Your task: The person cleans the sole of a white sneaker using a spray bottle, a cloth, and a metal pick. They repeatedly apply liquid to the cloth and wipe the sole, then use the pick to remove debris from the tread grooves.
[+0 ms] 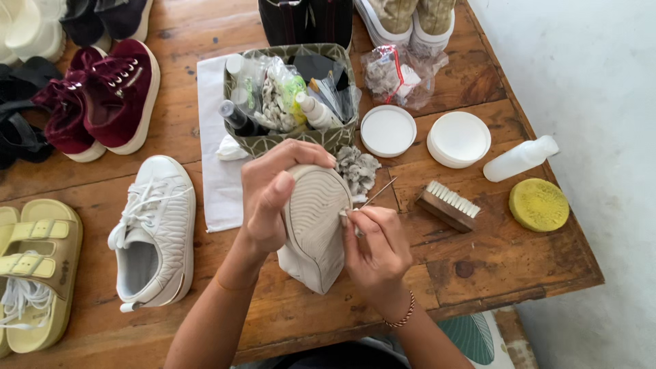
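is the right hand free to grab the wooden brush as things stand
Probably not right away. The right hand is pinching a thin stick against the sole of the white shoe. The brush lies just to its right on the table with nothing between them, so the way is open once the stick is dropped.

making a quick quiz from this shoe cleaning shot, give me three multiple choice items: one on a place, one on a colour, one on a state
1. Where does the wooden brush lie?
A. right of the held shoe
B. inside the basket
C. on the maroon shoes

2. What colour is the round sponge?
A. blue
B. yellow
C. black

3. How is the white sneaker in the hands turned?
A. sole toward the camera
B. laces toward the camera
C. flat on the table

Key: 1 A, it lies on the table to the right of the shoe. 2 B, its top is yellow. 3 A, the left hand grips it with the tread showing while the right hand holds a thin stick at the sole.
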